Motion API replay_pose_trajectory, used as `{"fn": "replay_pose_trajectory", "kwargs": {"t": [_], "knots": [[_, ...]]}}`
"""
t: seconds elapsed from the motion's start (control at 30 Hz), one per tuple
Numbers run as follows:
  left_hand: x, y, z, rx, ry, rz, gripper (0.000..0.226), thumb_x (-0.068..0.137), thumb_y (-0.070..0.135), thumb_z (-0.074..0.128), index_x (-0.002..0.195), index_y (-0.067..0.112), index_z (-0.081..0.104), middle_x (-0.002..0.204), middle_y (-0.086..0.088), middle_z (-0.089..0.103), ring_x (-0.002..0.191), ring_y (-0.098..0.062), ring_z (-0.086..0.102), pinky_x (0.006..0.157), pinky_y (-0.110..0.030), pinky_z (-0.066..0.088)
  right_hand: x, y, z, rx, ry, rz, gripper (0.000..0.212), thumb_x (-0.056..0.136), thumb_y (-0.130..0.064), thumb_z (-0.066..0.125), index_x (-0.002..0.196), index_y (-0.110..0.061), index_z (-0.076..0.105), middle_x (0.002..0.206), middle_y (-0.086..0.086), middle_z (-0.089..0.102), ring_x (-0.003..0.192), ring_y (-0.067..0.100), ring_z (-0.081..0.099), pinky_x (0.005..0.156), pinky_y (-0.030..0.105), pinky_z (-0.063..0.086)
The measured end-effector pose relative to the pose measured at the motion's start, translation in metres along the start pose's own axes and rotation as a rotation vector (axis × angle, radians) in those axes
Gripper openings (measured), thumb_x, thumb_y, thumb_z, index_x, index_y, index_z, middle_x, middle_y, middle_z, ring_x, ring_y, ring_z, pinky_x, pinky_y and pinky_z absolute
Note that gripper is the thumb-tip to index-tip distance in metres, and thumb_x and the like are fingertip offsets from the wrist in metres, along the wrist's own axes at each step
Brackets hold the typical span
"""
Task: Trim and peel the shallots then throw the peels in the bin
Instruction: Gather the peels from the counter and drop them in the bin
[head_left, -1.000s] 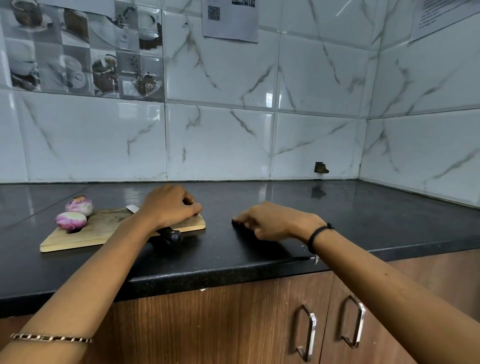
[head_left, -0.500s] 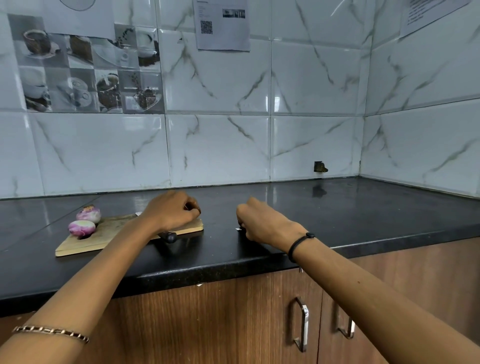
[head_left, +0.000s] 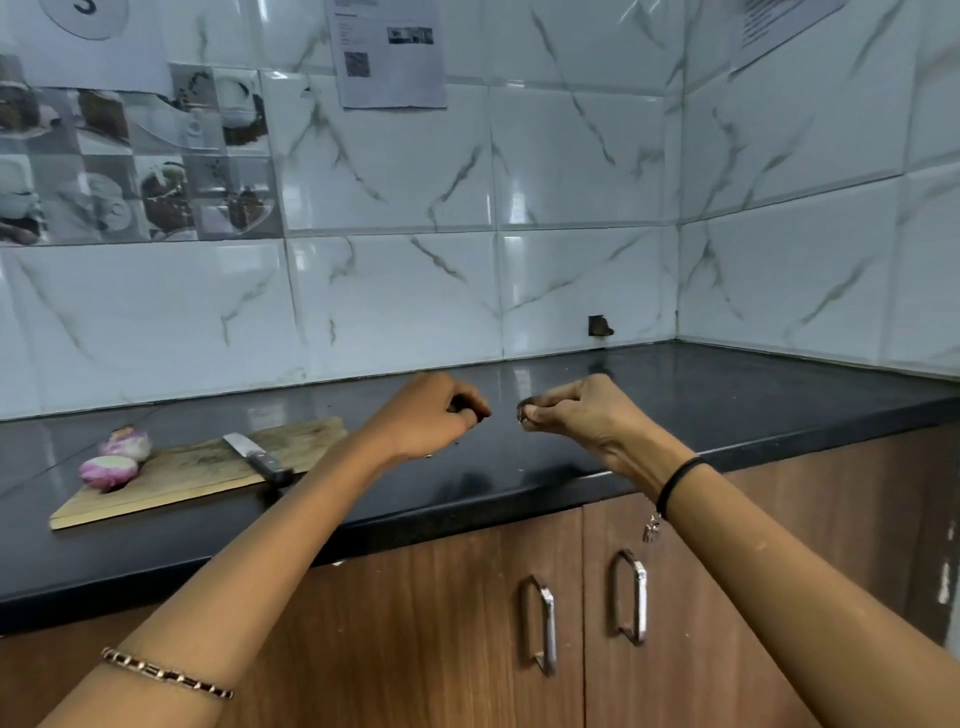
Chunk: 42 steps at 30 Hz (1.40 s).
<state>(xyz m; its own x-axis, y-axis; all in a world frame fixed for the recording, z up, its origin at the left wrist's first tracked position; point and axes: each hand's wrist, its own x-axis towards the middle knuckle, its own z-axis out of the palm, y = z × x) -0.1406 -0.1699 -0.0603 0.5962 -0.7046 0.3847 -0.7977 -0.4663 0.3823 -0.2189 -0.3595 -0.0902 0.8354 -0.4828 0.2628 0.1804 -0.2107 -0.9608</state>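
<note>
Two peeled pink-white shallots (head_left: 115, 459) lie at the left end of a wooden cutting board (head_left: 176, 483). A knife (head_left: 254, 457) rests on the board with its dark handle over the front edge. My left hand (head_left: 431, 415) hovers above the black counter (head_left: 727, 410), right of the board, fingers curled round small dark shallot peels (head_left: 467, 408). My right hand (head_left: 576, 410) is raised beside it, a short gap apart, pinching more dark peel bits at its fingertips. No bin is in view.
White marble tiles form the back wall and the right corner wall. Below the counter are wooden cupboard doors with two metal handles (head_left: 543, 623). A few dark crumbs lie on the counter under the hands.
Both hands have lifted off the counter and come together with their fingers curled. The left hand left the board, so the knife now shows. The view has shifted.
</note>
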Motion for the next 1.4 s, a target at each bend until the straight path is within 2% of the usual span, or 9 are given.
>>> {"fn": "replay_pose_trajectory", "kwargs": {"t": [0.2,0.43,0.57,0.77,0.97,1.1,1.2,1.33,1.4], "knots": [[0.026,0.069,0.068,-0.252,-0.035,0.084,0.031,0.093,0.003,0.054,0.11,0.02,0.073,0.105,0.0,0.075,0.101,-0.014,0.07,0.094,-0.04,0.056,-0.037,0.009,-0.079,0.19,0.045,0.027,0.014,0.087,0.01,0.069,0.1,0.016,0.07,0.098,0.028,0.074,0.089,0.026,0.075,0.087,0.027,0.06],[0.034,0.16,0.159,-0.202,0.0,0.29,0.033,0.094,0.005,0.052,0.112,0.022,0.074,0.108,0.008,0.074,0.098,-0.005,0.065,0.087,-0.013,0.048,-0.095,0.064,-0.184,0.342,0.205,0.102,0.007,0.086,0.018,0.063,0.083,0.014,0.067,0.077,0.018,0.069,0.072,0.02,0.071,0.081,0.026,0.061],[0.021,0.204,0.223,-0.126,-0.078,0.417,0.032,0.093,0.01,0.051,0.111,0.023,0.074,0.111,0.002,0.074,0.107,-0.016,0.065,0.093,-0.034,0.051,-0.127,0.118,-0.233,0.359,0.337,0.222,0.019,0.086,0.021,0.06,0.071,0.011,0.068,0.069,0.016,0.071,0.066,0.019,0.073,0.082,0.03,0.061],[0.002,0.211,0.36,-0.179,-0.486,0.265,0.031,0.089,0.009,0.054,0.111,0.02,0.073,0.108,-0.004,0.075,0.104,-0.022,0.066,0.089,-0.031,0.052,-0.167,0.247,-0.284,0.045,0.554,0.503,0.018,0.083,0.011,0.07,0.067,0.004,0.076,0.078,0.021,0.071,0.085,0.029,0.066,0.098,0.045,0.056],[-0.028,0.189,0.468,-0.27,-0.745,-0.043,0.03,0.09,0.007,0.057,0.116,0.012,0.07,0.12,-0.009,0.069,0.114,-0.024,0.063,0.093,-0.025,0.046,-0.201,0.336,-0.305,-0.435,0.625,0.884,0.009,0.08,-0.011,0.068,0.077,-0.002,0.068,0.08,0.013,0.066,0.08,0.028,0.062,0.058,0.027,0.045],[-0.04,0.184,0.505,-0.272,-0.811,-0.121,0.025,0.09,0.009,0.058,0.112,0.012,0.069,0.114,-0.008,0.069,0.108,-0.024,0.064,0.092,-0.031,0.05,-0.208,0.377,-0.318,-0.334,0.628,0.974,0.019,0.09,-0.011,0.057,0.096,0.003,0.068,0.098,0.016,0.07,0.07,0.024,0.065,0.041,0.018,0.046],[-0.042,0.183,0.515,-0.266,-0.834,-0.136,0.023,0.089,0.006,0.056,0.108,0.011,0.069,0.112,-0.01,0.068,0.104,-0.026,0.064,0.084,-0.032,0.049,-0.212,0.42,-0.335,-0.231,0.605,0.998,0.028,0.091,-0.016,0.055,0.111,0.003,0.062,0.118,0.022,0.064,0.092,0.035,0.069,0.064,0.04,0.065],[-0.043,0.181,0.519,-0.27,-0.828,-0.135,0.024,0.089,0.003,0.055,0.105,0.011,0.07,0.112,-0.012,0.069,0.106,-0.027,0.064,0.081,-0.032,0.048,-0.22,0.392,-0.322,-0.415,0.609,0.98,0.015,0.093,-0.008,0.054,0.091,0.003,0.064,0.093,0.016,0.068,0.072,0.026,0.065,0.042,0.019,0.05],[-0.044,0.179,0.518,-0.26,-0.831,-0.123,0.026,0.091,0.001,0.054,0.109,0.009,0.071,0.116,-0.012,0.069,0.109,-0.027,0.063,0.083,-0.032,0.048,-0.221,0.393,-0.323,-0.513,0.613,0.946,0.019,0.089,-0.002,0.056,0.074,0.0,0.067,0.079,0.014,0.073,0.066,0.026,0.069,0.054,0.025,0.055]]}}
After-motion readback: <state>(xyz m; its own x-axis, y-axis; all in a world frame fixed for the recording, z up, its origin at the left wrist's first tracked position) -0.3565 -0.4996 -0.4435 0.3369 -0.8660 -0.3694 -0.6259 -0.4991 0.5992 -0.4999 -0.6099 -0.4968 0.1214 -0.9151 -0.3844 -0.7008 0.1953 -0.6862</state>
